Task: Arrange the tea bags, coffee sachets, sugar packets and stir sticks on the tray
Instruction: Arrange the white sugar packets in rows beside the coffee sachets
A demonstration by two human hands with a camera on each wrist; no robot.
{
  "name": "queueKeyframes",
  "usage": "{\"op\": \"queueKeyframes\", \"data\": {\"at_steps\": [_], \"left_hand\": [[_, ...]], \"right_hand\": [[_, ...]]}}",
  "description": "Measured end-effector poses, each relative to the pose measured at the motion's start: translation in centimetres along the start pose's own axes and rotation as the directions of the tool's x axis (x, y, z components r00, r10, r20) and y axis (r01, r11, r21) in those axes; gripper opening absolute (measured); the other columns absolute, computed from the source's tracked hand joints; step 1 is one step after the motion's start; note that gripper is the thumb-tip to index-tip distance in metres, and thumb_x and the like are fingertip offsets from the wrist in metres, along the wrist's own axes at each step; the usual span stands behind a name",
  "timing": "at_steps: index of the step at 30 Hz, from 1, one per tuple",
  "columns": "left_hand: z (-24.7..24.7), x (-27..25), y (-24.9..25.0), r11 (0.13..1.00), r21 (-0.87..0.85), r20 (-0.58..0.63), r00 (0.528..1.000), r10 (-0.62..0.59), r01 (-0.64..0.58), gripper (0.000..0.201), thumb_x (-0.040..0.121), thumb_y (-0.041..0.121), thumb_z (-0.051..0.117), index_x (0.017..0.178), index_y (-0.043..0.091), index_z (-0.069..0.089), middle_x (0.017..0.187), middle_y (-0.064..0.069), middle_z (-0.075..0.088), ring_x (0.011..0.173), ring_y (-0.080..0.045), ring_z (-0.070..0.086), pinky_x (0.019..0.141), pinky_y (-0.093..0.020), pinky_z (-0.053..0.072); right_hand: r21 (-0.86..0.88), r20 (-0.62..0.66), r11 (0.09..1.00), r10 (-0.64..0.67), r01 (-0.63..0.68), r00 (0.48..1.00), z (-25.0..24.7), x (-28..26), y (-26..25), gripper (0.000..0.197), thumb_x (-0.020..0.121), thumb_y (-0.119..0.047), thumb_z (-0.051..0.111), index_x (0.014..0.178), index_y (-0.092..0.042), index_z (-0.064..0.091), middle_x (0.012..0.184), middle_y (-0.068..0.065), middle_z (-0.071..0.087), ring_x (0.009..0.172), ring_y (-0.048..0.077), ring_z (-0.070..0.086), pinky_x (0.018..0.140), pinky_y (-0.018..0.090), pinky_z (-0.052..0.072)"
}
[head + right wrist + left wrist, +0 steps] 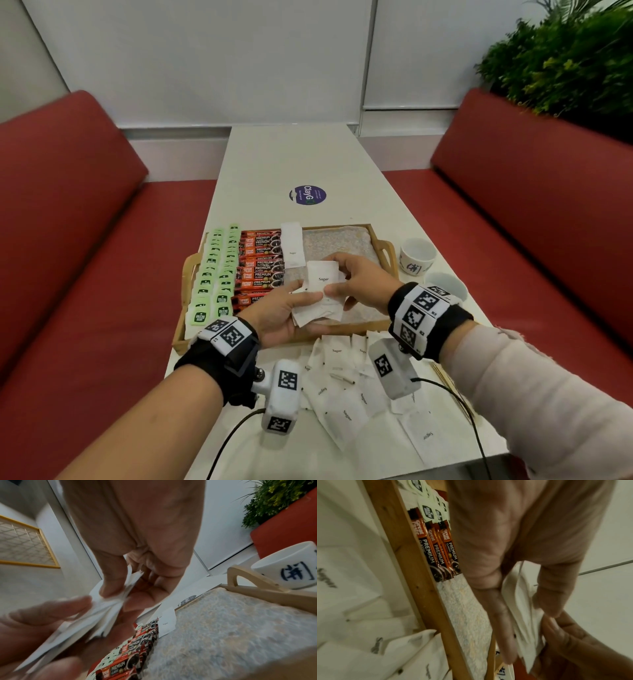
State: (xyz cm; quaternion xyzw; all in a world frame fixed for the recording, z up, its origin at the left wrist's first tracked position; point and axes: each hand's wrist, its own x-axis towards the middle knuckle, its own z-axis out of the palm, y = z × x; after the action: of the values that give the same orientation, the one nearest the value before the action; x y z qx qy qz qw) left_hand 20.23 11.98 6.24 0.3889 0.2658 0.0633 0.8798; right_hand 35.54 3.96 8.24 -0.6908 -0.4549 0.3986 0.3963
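Note:
A wooden tray [383, 248] on the white table holds two rows of green tea bags [214, 270], a row of orange-black coffee sachets [262, 265] and one white sugar packet [293, 248] lying on its speckled mat. Above the tray's near half, my left hand [291, 315] holds a fanned stack of sugar packets [318, 308]. My right hand [346, 281] pinches the top sugar packet [323, 277] of that stack. The stack [520, 609] shows between both hands in the left wrist view, and the packets [96, 615] also in the right wrist view.
Several loose sugar packets [349, 401] lie on the table in front of the tray. Thin stir sticks [448, 383] lie near the right front edge. Two white cups [418, 255] stand right of the tray. Red benches [68, 240] flank the table.

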Motion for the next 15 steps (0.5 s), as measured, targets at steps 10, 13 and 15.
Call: {"op": "queueKeyframes", "data": {"at_steps": [10,13,15], "left_hand": [[-1.7,2.4,2.2,0.979,0.091,-0.177,0.965,0.194,-0.181,0.033,0.089,0.002,0.058,0.118,0.016,0.056,0.116,-0.011,0.065,0.095,-0.025,0.067,0.059,-0.031,0.06],[-2.6,3.2,3.2,0.971,0.145,-0.22,0.95,0.22,-0.192,0.035,0.088,0.003,0.061,0.122,0.015,0.056,0.118,-0.011,0.065,0.095,-0.024,0.067,0.058,-0.029,0.059],[-3.1,3.8,3.8,0.967,0.179,-0.213,0.952,0.219,-0.182,0.034,0.088,0.004,0.061,0.12,0.016,0.057,0.115,-0.01,0.066,0.092,-0.023,0.068,0.058,-0.029,0.059]], "right_hand": [[0.16,-0.288,0.986,-0.002,0.05,0.958,1.1,4.5,-0.9,0.007,0.091,-0.012,0.06,0.092,-0.014,0.053,0.081,0.011,0.065,0.066,0.02,0.063,0.057,0.033,0.053],[0.08,-0.264,0.995,-0.035,0.058,0.964,1.4,5.9,-1.3,0.02,0.086,-0.021,0.068,0.1,-0.017,0.055,0.088,0.006,0.067,0.069,0.02,0.064,0.052,0.028,0.05],[0.008,-0.272,0.998,-0.061,0.065,0.96,1.6,6.9,-1.5,0.021,0.082,-0.021,0.071,0.097,-0.019,0.056,0.089,0.0,0.064,0.07,0.019,0.064,0.049,0.027,0.048]]}}
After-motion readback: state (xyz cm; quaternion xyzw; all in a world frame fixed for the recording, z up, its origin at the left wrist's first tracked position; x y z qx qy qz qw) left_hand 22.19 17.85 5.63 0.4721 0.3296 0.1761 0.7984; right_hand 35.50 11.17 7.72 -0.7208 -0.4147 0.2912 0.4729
